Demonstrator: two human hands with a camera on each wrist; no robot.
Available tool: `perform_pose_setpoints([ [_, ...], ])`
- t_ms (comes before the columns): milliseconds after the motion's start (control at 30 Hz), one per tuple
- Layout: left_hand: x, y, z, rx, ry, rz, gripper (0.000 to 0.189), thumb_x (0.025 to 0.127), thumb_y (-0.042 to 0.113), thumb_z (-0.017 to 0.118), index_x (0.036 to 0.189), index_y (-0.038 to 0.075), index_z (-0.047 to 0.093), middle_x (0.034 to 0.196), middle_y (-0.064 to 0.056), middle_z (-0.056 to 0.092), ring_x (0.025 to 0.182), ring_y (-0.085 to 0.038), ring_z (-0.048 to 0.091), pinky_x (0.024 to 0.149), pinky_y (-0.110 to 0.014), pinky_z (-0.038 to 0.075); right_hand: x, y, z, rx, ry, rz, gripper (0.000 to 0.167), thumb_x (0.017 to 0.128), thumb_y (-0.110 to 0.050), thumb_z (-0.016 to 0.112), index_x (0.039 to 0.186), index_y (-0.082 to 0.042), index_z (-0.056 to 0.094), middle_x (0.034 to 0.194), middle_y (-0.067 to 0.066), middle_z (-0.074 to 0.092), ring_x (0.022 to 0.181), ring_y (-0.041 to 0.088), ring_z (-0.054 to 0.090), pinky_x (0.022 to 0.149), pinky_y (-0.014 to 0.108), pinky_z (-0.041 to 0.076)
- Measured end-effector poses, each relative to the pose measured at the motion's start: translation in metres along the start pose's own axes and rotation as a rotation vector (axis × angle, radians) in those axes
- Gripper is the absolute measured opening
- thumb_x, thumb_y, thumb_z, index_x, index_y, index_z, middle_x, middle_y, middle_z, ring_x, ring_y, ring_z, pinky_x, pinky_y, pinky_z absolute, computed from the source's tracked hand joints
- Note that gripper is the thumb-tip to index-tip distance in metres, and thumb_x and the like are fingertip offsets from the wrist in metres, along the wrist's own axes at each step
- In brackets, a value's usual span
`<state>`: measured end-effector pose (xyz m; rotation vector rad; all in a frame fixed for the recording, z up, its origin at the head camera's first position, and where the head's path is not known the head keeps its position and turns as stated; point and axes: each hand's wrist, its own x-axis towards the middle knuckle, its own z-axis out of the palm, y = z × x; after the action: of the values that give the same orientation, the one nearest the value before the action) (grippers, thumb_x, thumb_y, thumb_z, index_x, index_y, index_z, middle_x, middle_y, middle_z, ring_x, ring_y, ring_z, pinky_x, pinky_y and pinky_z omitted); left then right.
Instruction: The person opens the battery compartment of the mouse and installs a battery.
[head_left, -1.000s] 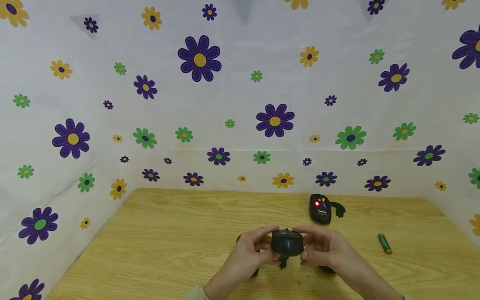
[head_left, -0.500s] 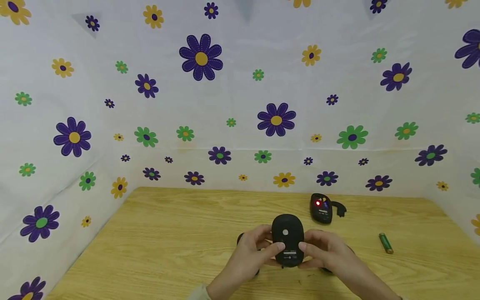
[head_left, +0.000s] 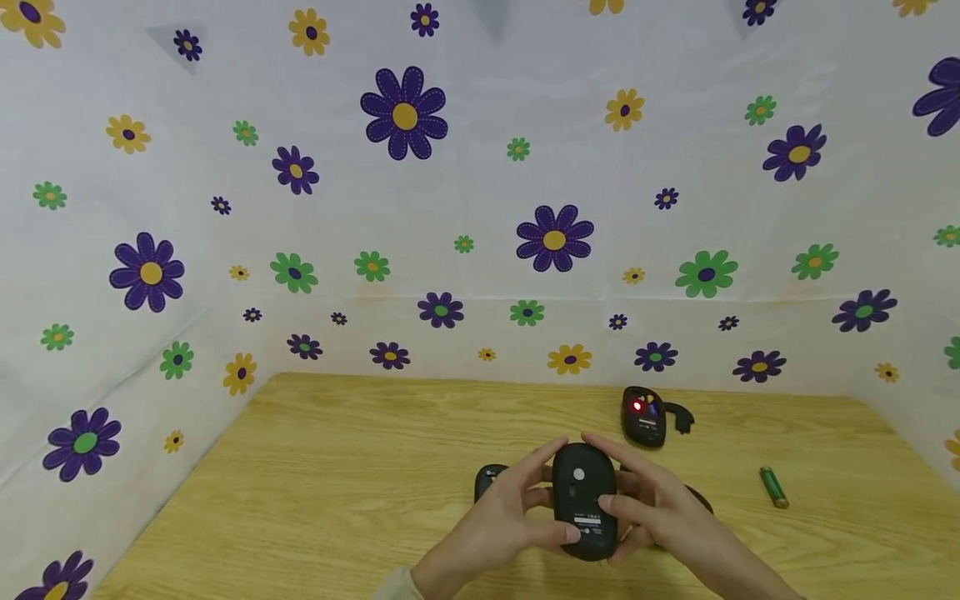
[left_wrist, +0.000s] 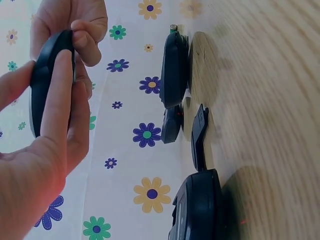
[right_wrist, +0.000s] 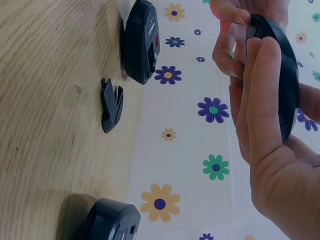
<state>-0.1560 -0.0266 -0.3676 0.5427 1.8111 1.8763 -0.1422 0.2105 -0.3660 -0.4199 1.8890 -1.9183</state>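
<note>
Both hands hold a black computer mouse (head_left: 576, 504) above the table, its underside with a round pale spot and a label turned toward the head camera. My left hand (head_left: 491, 521) grips its left side, thumb low on the underside, index finger at the far end. My right hand (head_left: 663, 508) grips the right side, thumb pressed on the underside. In the left wrist view the mouse (left_wrist: 42, 75) appears edge-on between the fingers. The right wrist view shows the same mouse (right_wrist: 287, 85) with straight fingers along it.
Behind my left hand lies another black mouse (head_left: 491, 477); a further one (head_left: 697, 498) is mostly hidden by my right hand. Farther back is an overturned mouse (head_left: 643, 417) with a red light, beside a curved black cover (head_left: 681, 417). A green battery (head_left: 773, 487) lies right. A loose black cover (left_wrist: 200, 135) lies on the table.
The held mouse has tilted from end-on to show its underside, then shifted slightly right and down. Both index fingers now reach its far end, and the left thumb has slid lower.
</note>
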Motion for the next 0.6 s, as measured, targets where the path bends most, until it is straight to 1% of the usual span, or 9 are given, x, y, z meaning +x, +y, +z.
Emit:
perform_pose_setpoints([
  [100,0.0003,0.0008,0.0008,-0.002,-0.025,0.008,0.082,0.087,-0.009,0.071,0.157,0.016,0.037,0.132,-0.007,0.055,0.108,-0.023,0.062,0.089,-0.037,0.059,-0.0014,0.0006,-0.0004,-0.004,0.0,-0.011,0.062,0.104,-0.014,0.057,0.16,-0.023,0.032,0.138,0.028,0.049,0.099,0.035,0.066,0.069,0.043,0.064],
  [233,-0.0007,0.0005,0.0009,-0.005,-0.017,-0.005,0.083,0.086,-0.009,0.072,0.157,0.016,0.038,0.13,-0.007,0.056,0.106,-0.023,0.062,0.089,-0.037,0.059,-0.0013,0.0017,0.0005,-0.003,-0.004,-0.009,0.06,0.104,-0.014,0.058,0.159,-0.025,0.035,0.135,0.027,0.05,0.099,0.035,0.066,0.068,0.043,0.064],
  [367,-0.0008,0.0003,0.0009,-0.017,-0.014,-0.019,0.082,0.086,-0.009,0.073,0.156,0.018,0.04,0.128,-0.007,0.056,0.105,-0.023,0.062,0.087,-0.037,0.059,-0.001,0.0019,0.0015,-0.003,-0.001,-0.004,0.058,0.104,-0.014,0.058,0.156,-0.032,0.04,0.135,0.027,0.05,0.096,0.036,0.066,0.068,0.042,0.064],
  [467,-0.0007,0.0005,0.0008,-0.026,-0.025,-0.009,0.082,0.086,-0.009,0.072,0.156,0.016,0.039,0.129,-0.007,0.056,0.105,-0.023,0.062,0.086,-0.037,0.06,-0.0008,0.0011,0.002,-0.009,0.003,-0.008,0.056,0.104,-0.015,0.058,0.155,-0.033,0.041,0.134,0.027,0.051,0.096,0.036,0.067,0.067,0.042,0.064],
  [600,-0.0006,0.0008,0.0011,-0.036,-0.039,0.009,0.081,0.086,-0.009,0.072,0.157,0.015,0.039,0.129,-0.008,0.056,0.105,-0.022,0.062,0.083,-0.037,0.061,-0.0008,0.0002,0.0017,-0.017,0.007,-0.021,0.056,0.104,-0.015,0.059,0.155,-0.031,0.041,0.13,0.025,0.054,0.096,0.036,0.067,0.066,0.043,0.064],
])
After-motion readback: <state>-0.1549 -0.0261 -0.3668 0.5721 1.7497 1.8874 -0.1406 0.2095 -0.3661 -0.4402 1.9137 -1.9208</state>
